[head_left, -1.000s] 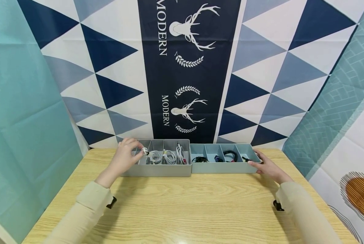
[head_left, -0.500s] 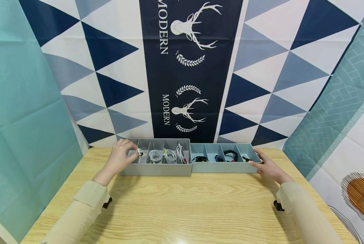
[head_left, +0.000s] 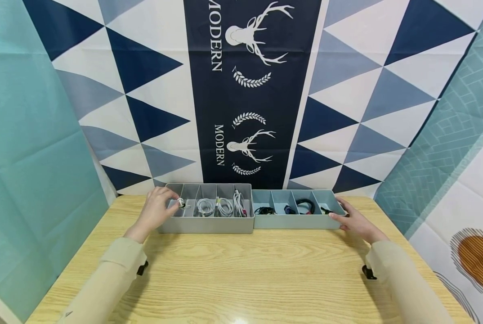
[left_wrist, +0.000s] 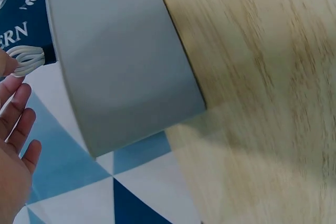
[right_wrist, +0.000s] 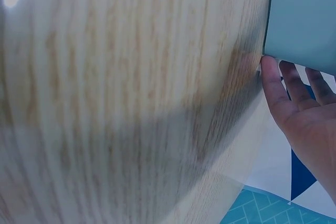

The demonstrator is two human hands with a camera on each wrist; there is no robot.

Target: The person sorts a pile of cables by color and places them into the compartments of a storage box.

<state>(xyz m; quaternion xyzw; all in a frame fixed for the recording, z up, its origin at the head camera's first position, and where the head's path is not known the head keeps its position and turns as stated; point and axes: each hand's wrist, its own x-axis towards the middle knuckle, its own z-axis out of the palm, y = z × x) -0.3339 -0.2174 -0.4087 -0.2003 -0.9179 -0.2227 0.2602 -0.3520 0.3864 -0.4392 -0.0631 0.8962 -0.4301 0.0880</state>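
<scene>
In the head view, my left hand pinches a coiled white cable between thumb and fingers, over the left end of the grey divided box. In the left wrist view, the cable's white loops are bound with a black tie, beside the box's rim. My right hand holds the right end of the light blue divided box, its thumb at the front corner. The right wrist view shows its fingers against that end.
Coiled white cables lie in several grey compartments. The blue box holds dark cables, among them a thick black coil. Both boxes stand end to end on the wooden table, before a patterned cloth backdrop.
My left hand has moved left with the white cable, from over the second compartment toward the grey box's leftmost one. My right hand has stayed at the blue box's end.
</scene>
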